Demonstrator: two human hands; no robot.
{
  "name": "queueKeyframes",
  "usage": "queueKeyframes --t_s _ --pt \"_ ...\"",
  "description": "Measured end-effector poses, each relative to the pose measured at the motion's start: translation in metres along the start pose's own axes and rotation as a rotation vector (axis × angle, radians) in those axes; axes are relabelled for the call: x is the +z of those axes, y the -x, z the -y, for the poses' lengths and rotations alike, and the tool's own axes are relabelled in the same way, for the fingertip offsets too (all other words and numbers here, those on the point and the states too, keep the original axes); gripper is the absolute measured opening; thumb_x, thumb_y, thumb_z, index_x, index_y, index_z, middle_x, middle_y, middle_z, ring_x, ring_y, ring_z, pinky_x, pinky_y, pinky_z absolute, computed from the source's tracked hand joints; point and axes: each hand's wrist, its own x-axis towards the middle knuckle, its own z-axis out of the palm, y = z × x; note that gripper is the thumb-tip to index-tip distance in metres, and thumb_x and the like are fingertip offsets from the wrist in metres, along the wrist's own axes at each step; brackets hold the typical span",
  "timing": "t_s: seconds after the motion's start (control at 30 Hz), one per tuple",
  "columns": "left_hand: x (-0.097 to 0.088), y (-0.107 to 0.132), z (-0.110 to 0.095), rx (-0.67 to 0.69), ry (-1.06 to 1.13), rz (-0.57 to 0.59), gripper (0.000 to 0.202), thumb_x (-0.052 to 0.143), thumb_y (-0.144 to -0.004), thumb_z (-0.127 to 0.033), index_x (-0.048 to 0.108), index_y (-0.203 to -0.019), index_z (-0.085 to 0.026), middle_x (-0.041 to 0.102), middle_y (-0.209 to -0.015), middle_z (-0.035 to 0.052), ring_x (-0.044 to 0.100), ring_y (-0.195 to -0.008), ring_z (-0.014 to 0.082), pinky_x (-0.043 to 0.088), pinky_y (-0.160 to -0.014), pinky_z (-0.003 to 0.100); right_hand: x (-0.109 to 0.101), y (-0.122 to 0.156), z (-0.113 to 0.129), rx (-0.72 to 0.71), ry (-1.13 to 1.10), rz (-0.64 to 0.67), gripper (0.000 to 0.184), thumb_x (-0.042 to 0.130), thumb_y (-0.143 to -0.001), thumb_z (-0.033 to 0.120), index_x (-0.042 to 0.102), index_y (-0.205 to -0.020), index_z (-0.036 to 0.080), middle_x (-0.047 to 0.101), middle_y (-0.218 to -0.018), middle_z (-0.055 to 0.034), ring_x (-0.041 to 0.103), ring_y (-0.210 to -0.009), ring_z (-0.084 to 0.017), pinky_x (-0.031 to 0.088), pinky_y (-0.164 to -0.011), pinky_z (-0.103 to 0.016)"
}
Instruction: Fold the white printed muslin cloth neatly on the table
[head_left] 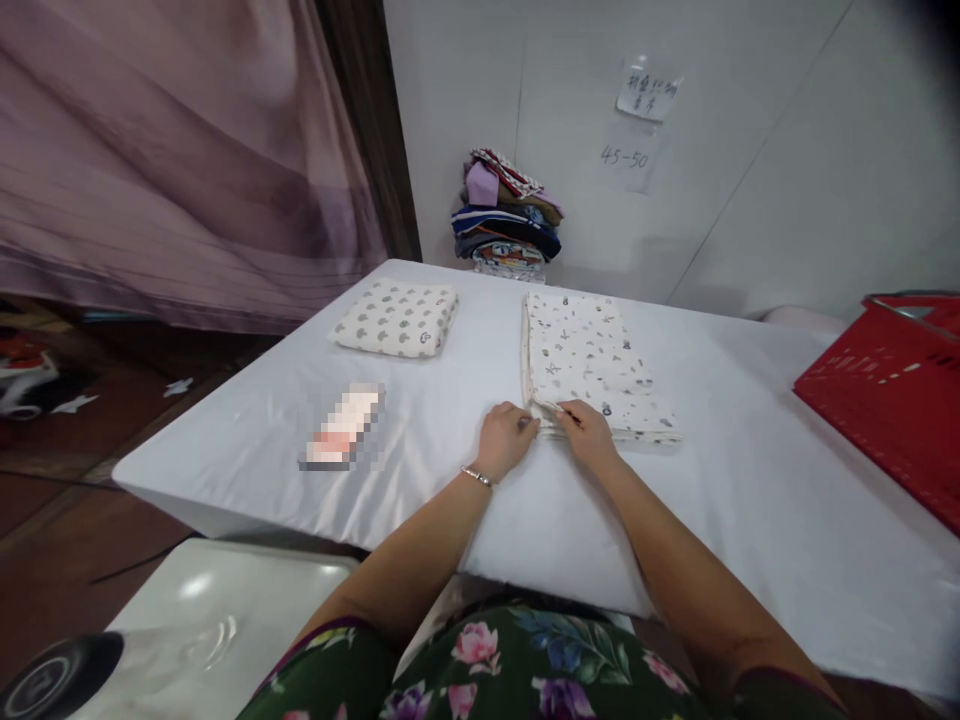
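Note:
A white cloth with small grey and dark prints (592, 350) lies folded in layers on the white-covered table (420, 440). At its near left corner, my left hand (507, 440) has its fingers closed on the cloth's edge. Just beside it, my right hand (586, 432) pinches the near edge of the same cloth, lifting the top layer slightly. The fingertips of both hands are partly hidden. Further left on the table rests a second folded cloth (397, 318), cream with grey mushroom-like prints.
A blurred-out phone-like object (343, 428) lies left of my hands. Folded clothes (507, 215) are stacked against the wall behind the table. A red plastic basket (892, 390) stands at the right. A white stool or chair (225, 610) is at the lower left, near a pink curtain (187, 150).

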Motion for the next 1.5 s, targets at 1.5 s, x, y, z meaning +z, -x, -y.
queueKeyframes --t_s 1.5 --pt "0.004 0.013 -0.025 -0.055 -0.205 0.062 0.005 0.056 -0.076 -0.019 0.057 -0.081 -0.021 0.060 -0.088 0.0052 0.055 -0.089 0.0204 0.043 -0.070 0.030 -0.009 0.001 0.010 -0.212 0.119 -0.013 0.021 0.039 -0.090 0.025 0.058 -0.097 0.021 0.061 -0.092 -0.0068 0.054 -0.086 -0.021 0.042 -0.077 -0.033"
